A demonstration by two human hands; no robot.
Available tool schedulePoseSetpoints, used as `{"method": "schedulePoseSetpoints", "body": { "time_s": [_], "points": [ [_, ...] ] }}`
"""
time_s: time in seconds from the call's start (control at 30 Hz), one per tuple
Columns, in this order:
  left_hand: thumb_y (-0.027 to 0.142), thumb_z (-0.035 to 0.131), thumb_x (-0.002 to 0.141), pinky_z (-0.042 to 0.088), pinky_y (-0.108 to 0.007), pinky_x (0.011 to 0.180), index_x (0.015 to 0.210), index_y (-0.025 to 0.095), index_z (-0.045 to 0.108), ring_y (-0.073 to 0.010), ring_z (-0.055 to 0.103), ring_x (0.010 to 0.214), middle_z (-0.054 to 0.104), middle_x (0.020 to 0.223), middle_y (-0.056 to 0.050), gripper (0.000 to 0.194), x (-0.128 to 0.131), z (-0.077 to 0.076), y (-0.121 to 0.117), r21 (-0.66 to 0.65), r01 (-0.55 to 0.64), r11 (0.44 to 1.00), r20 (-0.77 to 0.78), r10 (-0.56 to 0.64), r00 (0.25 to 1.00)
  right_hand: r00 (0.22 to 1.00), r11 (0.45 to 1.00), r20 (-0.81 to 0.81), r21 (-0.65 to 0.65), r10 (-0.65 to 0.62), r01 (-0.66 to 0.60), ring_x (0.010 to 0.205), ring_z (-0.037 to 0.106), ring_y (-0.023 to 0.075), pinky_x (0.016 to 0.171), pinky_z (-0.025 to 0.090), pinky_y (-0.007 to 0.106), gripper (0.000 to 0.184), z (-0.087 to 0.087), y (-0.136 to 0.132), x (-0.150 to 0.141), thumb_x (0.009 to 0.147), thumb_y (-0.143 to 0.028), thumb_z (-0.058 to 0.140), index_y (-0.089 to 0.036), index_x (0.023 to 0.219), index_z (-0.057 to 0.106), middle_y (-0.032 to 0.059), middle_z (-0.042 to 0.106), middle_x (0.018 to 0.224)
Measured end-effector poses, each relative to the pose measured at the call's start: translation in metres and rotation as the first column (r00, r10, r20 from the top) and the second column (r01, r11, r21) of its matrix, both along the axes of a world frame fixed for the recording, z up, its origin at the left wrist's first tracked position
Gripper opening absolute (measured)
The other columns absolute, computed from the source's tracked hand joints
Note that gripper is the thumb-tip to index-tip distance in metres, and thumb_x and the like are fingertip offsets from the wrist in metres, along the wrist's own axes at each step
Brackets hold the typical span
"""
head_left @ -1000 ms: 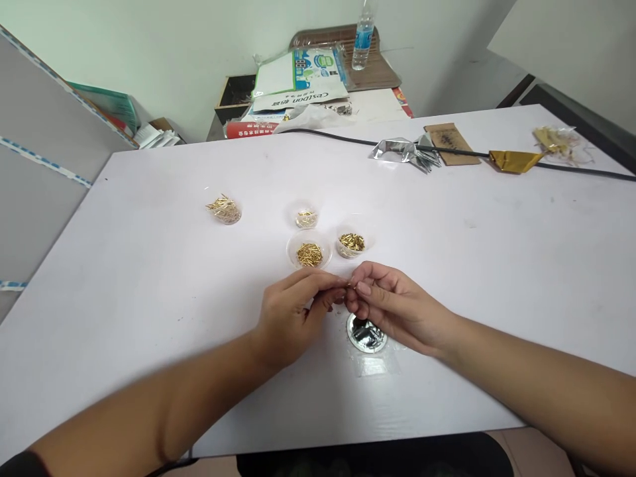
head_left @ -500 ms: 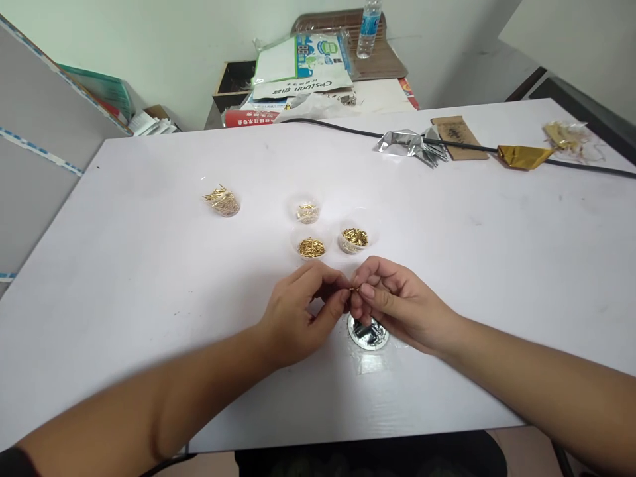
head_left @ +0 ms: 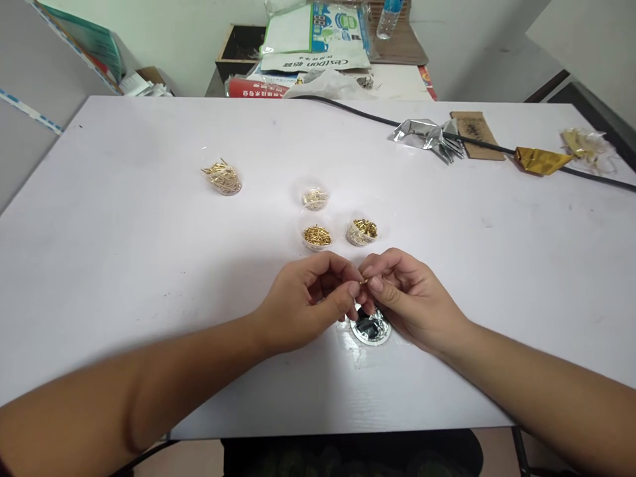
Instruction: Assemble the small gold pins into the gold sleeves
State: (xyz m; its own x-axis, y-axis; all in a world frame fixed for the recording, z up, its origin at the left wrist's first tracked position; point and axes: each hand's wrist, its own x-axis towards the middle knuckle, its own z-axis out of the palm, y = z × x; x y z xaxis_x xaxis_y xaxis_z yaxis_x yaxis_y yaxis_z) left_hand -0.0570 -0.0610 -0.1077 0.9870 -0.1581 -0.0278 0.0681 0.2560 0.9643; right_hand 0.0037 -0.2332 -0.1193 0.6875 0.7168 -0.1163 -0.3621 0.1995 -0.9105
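Note:
Between the fingertips of both hands is a tiny gold-coloured metal pin (head_left: 364,281). My left hand (head_left: 313,298) pinches its left end with thumb and forefinger. At the other end, my right hand (head_left: 417,298) grips it between thumb and fingers, which partly hide it. Just below the hands lies a round silvery disc (head_left: 381,339) with a dark middle, on clear film on the table. Beyond the fingers stand small clear cups: one of gold pins (head_left: 317,235), one of short gold pieces (head_left: 364,230), and one of paler pieces (head_left: 315,199).
Farther left, thin gold pins (head_left: 222,177) fill another clear cup. A black cable (head_left: 348,112) crosses the white table's (head_left: 124,232) far side, by silver foil (head_left: 422,134), brown cardboard (head_left: 479,136) and gold foil (head_left: 541,160). Behind the table are plastic packages (head_left: 318,40) and a water bottle (head_left: 389,18).
The camera view has shifted, so the cups and far table edge sit higher. Both hands keep hold of the pin, and slightly more of it shows between the fingertips.

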Motion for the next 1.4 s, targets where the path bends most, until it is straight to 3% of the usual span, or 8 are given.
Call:
{"method": "schedulePoseSetpoints", "body": {
  "time_s": [0.37, 0.6, 0.93, 1.17, 1.4],
  "points": [
    [0.012, 0.066, 0.082, 0.051, -0.012, 0.057, 0.087, 0.011, 0.056, -0.0053, 0.062, 0.063, 0.066, 0.073, -0.001, 0.011, 0.001, 0.001, 0.002, -0.055, 0.022, 0.998, -0.089, -0.027, 0.996, 1.0, 0.999, -0.005, 0.037, 0.01, -0.01, 0.065, 0.062, 0.0078, 0.062, 0.054, 0.024, 0.007, -0.002, 0.001, 0.001, 0.088, -0.017, 0.063, -0.023, 0.09, 0.065, -0.0017, 0.065, 0.077],
    [0.017, 0.063, 0.086, 0.052, -0.013, 0.059, 0.088, 0.011, 0.058, -0.0051, 0.061, 0.064, 0.064, 0.071, -0.001, 0.008, 0.0, 0.0, 0.005, 0.008, -0.006, 1.0, -0.054, 0.007, 0.998, 0.996, 0.994, 0.029, 0.068, 0.082, -0.084, 0.073, 0.068, 0.0077, 0.063, 0.056, 0.016, 0.014, 0.003, -0.002, 0.006, 0.088, -0.01, 0.062, -0.021, 0.091, 0.068, 0.0006, 0.07, 0.08],
    [0.024, 0.063, 0.084, 0.054, -0.026, 0.058, 0.085, 0.011, 0.06, -0.0134, 0.062, 0.064, 0.065, 0.071, -0.006, 0.014, 0.0, -0.002, 0.006, 0.228, -0.031, 0.973, -0.014, 0.035, 0.999, 0.966, 0.981, -0.192, 0.117, 0.175, -0.155, 0.074, 0.07, 0.0081, 0.063, 0.057, 0.013, 0.011, 0.007, -0.004, 0.01, 0.086, -0.011, 0.065, -0.02, 0.089, 0.07, 0.001, 0.071, 0.079],
    [0.023, 0.064, 0.081, 0.053, -0.026, 0.055, 0.085, 0.011, 0.061, -0.0131, 0.061, 0.062, 0.064, 0.071, -0.005, 0.013, 0.0, -0.002, 0.006, 0.275, -0.03, 0.961, 0.009, 0.029, 1.0, 0.917, 0.972, -0.326, 0.118, 0.231, -0.203, 0.069, 0.07, 0.0069, 0.062, 0.056, 0.01, 0.008, 0.009, -0.006, 0.012, 0.083, -0.015, 0.069, -0.02, 0.088, 0.073, -0.0003, 0.071, 0.076],
    [0.026, 0.064, 0.082, 0.054, -0.027, 0.057, 0.087, 0.012, 0.061, -0.0131, 0.061, 0.064, 0.064, 0.073, -0.005, 0.015, 0.0, -0.003, 0.006, 0.278, -0.033, 0.96, -0.003, 0.035, 0.999, 0.899, 0.982, -0.394, 0.094, 0.19, -0.166, 0.07, 0.07, 0.009, 0.065, 0.057, 0.012, 0.008, 0.011, -0.004, 0.014, 0.08, -0.016, 0.072, -0.017, 0.088, 0.075, 0.0021, 0.071, 0.077]
  ]
}}
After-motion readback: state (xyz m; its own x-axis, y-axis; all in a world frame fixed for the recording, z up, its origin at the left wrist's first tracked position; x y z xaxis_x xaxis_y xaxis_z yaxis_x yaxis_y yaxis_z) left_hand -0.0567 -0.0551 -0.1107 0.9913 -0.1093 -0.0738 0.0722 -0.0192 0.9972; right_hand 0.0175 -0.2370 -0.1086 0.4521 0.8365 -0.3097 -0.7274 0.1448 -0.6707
